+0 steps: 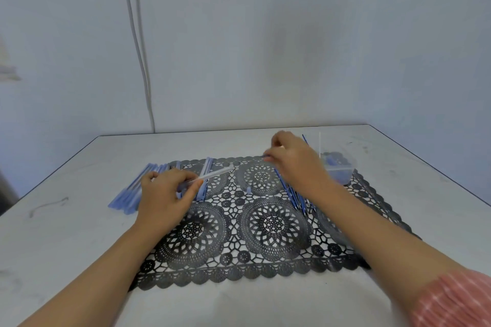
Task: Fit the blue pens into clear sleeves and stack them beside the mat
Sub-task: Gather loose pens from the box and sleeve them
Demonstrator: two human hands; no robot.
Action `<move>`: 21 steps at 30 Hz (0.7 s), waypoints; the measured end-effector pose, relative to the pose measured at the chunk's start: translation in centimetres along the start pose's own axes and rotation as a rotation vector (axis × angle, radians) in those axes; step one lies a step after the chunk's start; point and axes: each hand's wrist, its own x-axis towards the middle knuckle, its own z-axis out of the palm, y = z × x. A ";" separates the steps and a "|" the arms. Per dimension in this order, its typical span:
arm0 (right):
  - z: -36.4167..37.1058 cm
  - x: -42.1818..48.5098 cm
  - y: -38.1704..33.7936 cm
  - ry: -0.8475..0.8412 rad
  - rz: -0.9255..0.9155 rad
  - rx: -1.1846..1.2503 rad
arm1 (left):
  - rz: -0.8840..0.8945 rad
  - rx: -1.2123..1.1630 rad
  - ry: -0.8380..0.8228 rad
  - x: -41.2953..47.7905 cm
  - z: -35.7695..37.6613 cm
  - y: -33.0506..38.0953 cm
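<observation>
Here, your left hand (164, 194) pinches the clear sleeve (212, 175), its far end aimed at your right hand (289, 159), whose curled fingers' hold is unclear.

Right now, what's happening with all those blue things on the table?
A person's left hand holds a clear sleeve over the black lace mat. Their right hand hovers over the loose blue pens; whether it grips one is blurred. A pile of sleeved pens lies at the mat's left edge.
</observation>
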 end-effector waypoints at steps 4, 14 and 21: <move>1.8 -1.1 -0.2 -0.062 -0.176 -0.111 | 0.003 0.008 -0.015 0.0 0.0 0.0; 1.4 -1.3 -0.5 -0.179 -0.143 -0.052 | 0.042 0.006 -0.016 0.0 0.1 0.1; 1.5 -1.3 -0.9 -0.150 -0.198 -0.062 | 0.050 0.009 -0.028 0.0 0.2 0.1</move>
